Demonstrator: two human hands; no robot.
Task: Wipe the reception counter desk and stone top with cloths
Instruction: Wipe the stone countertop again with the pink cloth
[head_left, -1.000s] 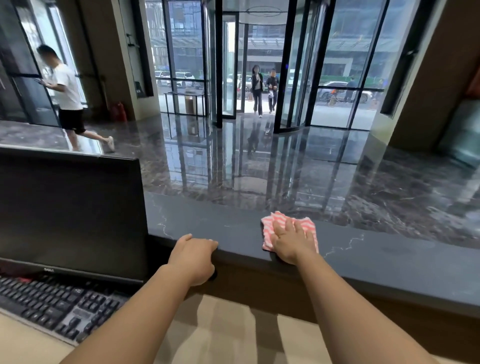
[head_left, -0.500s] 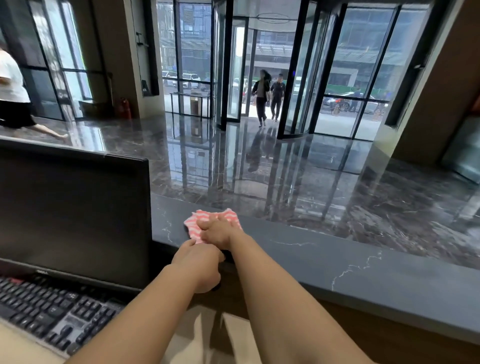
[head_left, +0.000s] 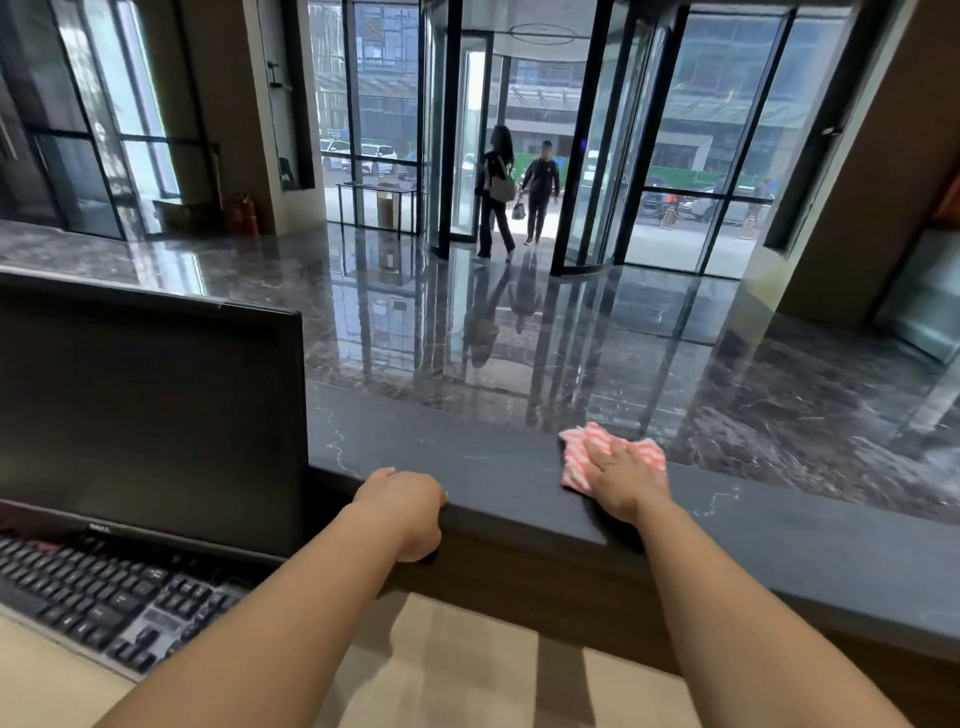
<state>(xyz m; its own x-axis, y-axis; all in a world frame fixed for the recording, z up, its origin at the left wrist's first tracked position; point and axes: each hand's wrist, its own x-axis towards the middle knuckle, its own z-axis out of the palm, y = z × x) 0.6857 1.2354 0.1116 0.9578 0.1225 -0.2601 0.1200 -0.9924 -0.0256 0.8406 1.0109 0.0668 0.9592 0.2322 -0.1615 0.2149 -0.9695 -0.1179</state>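
Dark stone top under both hands: nearest, the left hand hooks curled fingers over its near lip, bracing. To that hand's right and slightly beyond, the right hand lies flat, fingers straight, pressing the pink-striped cloth down. The slab runs long left-to-right, so I'd expect a sideways sweep.

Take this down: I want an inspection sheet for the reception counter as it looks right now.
Surface: dark veined stone top; beige desk below it.
Job's things: one pink-striped cloth on the stone top.
Clutter: monitor and keyboard at left on the desk.
Hands: right hand flat on the cloth; left hand curled over the stone top's near edge.
Cables: nothing seen.
Surroundings: glossy lobby floor, glass doors, two people at the entrance.
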